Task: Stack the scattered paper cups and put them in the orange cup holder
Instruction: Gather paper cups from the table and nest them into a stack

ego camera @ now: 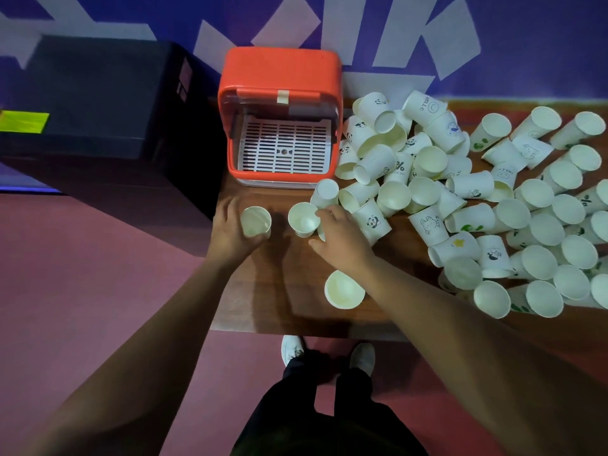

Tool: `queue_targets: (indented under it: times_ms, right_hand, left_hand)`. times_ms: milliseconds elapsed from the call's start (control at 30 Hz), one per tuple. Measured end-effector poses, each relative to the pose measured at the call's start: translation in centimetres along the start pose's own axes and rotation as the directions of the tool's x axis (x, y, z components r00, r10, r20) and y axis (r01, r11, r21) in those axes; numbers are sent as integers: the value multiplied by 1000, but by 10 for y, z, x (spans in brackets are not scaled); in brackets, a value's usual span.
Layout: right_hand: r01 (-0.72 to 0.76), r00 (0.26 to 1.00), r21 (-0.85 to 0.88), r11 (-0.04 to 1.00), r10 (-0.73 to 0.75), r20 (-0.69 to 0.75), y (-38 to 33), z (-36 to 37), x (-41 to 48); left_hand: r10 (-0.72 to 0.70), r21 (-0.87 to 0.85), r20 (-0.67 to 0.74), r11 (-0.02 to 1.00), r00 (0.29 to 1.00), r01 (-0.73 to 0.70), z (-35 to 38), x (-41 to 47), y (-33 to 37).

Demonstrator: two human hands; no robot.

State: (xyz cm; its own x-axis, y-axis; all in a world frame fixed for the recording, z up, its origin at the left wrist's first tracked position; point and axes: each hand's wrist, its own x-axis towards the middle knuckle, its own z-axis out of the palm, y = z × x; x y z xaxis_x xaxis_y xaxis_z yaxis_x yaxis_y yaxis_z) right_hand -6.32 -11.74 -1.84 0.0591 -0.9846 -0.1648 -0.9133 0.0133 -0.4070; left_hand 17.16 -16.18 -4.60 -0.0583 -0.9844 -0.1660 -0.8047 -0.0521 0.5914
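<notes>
My left hand [230,230] curls round an upright paper cup [255,222], smooth, white and tapered, on the wood-grain table [279,307]. My right hand [342,240] has bent fingers at the rim of a second cup [302,218]; I cannot tell whether it grips. The orange cup holder [279,77], glossy plastic with a white slatted tray [284,149], stands just behind. A heap of printed cups [460,199] lies to the right.

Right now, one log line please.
left hand: grips upright cup; right hand: at second cup, grip unclear; orange cup holder: open, no cups
</notes>
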Motion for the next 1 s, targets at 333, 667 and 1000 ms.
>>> queue_targets:
  times_ms: [333,667,1000]
  right_hand:
    - [45,998,-343,938,-55,-18,-8,36,28]
    - [30,977,178,984,9,-214,-20,0,9]
    - [-270,894,693,669,441,-78,30,-81,-77]
  left_hand:
    - [49,87,113,994,992,-59,19,22,-34]
    - [23,-212,8,977,1000,-21,-11,-11,-19]
    - [212,-551,178,830,961,-81,-23,-84,53]
